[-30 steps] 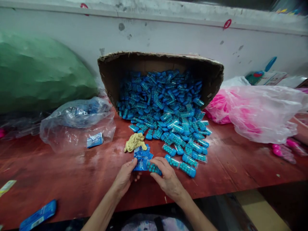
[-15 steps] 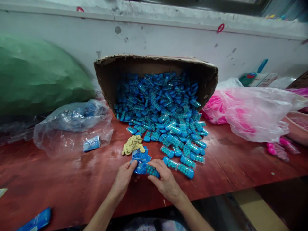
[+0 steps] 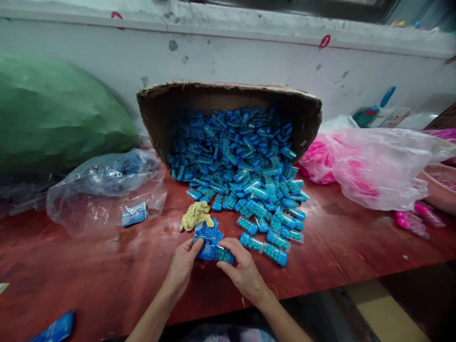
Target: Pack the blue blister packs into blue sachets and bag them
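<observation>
- The left hand [image 3: 182, 266] pinches the near left edge of a blue packet [image 3: 207, 248] between thumb and fingers, its grip closed on the packet.
- The right hand [image 3: 242, 271] holds a clear tube of teal beads [image 3: 224, 255] against the packet's right side, fingers curled around it, grip closed.
- Packet and tube sit low over the red table [image 3: 89, 266], near its front edge, just below a small stack of blue packets [image 3: 208, 230].
- A crumpled yellow cloth [image 3: 195, 214] lies just behind that stack, touching it.
- A tipped cardboard box [image 3: 228, 95] spills a heap of bead tubes [image 3: 242, 166] towards the hands; the nearest tubes lie just right of the right hand.
- A clear plastic bag [image 3: 107, 190] lies to the left, with a large green bag [image 3: 60, 114] behind it.
- A bag of pink items [image 3: 370, 166] lies to the right.
- A blue wrapper [image 3: 53, 328] lies at the near left corner.
</observation>
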The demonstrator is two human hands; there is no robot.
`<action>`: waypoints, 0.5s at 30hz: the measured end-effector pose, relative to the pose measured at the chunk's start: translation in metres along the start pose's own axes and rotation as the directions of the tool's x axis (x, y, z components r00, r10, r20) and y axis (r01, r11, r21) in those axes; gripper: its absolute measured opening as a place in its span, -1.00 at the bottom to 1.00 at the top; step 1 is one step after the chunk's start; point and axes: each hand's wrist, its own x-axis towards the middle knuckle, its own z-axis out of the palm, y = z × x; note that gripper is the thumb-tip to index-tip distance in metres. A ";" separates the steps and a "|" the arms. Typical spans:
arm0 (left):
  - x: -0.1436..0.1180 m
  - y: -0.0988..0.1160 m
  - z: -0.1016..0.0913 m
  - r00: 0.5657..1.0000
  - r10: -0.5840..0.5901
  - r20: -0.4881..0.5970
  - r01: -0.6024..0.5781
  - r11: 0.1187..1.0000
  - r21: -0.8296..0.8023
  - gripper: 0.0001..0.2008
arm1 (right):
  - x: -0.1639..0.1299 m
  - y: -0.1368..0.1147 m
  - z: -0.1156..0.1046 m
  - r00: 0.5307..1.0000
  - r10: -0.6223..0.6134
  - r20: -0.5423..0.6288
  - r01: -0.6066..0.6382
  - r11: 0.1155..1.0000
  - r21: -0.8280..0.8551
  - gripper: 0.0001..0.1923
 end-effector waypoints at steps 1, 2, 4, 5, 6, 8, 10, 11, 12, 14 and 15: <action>-0.001 0.000 0.002 0.998 -0.051 0.038 0.054 0.996 -0.066 -0.72 | -0.001 0.001 0.002 0.999 -0.031 -0.007 0.031 0.999 -0.041 -0.60; -0.002 -0.001 0.005 0.993 -0.095 0.076 0.104 0.987 -0.125 -0.72 | -0.001 0.003 0.003 0.998 -0.060 -0.017 0.058 0.995 -0.076 -0.59; -0.003 -0.002 0.010 0.979 -0.156 0.130 0.182 0.960 -0.213 -0.71 | -0.002 0.006 0.007 0.995 -0.092 -0.039 0.087 0.989 -0.118 -0.58; -0.004 -0.003 0.012 0.974 -0.179 0.135 0.208 0.949 -0.236 -0.70 | -0.002 0.008 0.008 0.994 -0.097 -0.051 0.090 0.988 -0.129 -0.58; -0.004 -0.004 0.013 0.972 -0.199 0.128 0.225 0.944 -0.243 -0.70 | -0.002 0.009 0.010 0.993 -0.098 -0.061 0.089 0.987 -0.136 -0.57; -0.004 -0.002 0.013 0.970 -0.220 0.104 0.236 0.954 -0.187 -0.69 | -0.001 0.010 0.011 0.993 -0.097 -0.068 0.086 0.986 -0.143 -0.58; -0.003 0.003 0.010 0.980 -0.192 0.051 0.195 0.979 -0.059 -0.67 | 0.001 0.008 0.011 0.995 -0.089 -0.049 0.082 0.988 -0.128 -0.59; -0.002 0.006 0.009 0.986 -0.162 0.029 0.162 0.987 0.009 -0.67 | 0.001 0.006 0.011 0.996 -0.080 -0.031 0.077 0.991 -0.106 -0.60; -0.001 0.010 0.007 0.991 -0.132 0.023 0.131 0.990 0.057 -0.68 | 0.002 0.004 0.010 0.998 -0.065 -0.020 0.063 0.995 -0.075 -0.62; 0.000 0.017 0.006 0.990 -0.126 0.068 0.121 0.990 0.067 -0.68 | 0.003 0.001 0.008 0.999 -0.014 -0.039 0.014 1.000 -0.004 -0.65; 0.000 0.020 0.006 0.981 -0.156 0.113 0.153 0.988 0.035 -0.68 | 0.003 0.000 0.008 0.998 0.004 -0.070 -0.003 1.000 0.017 -0.65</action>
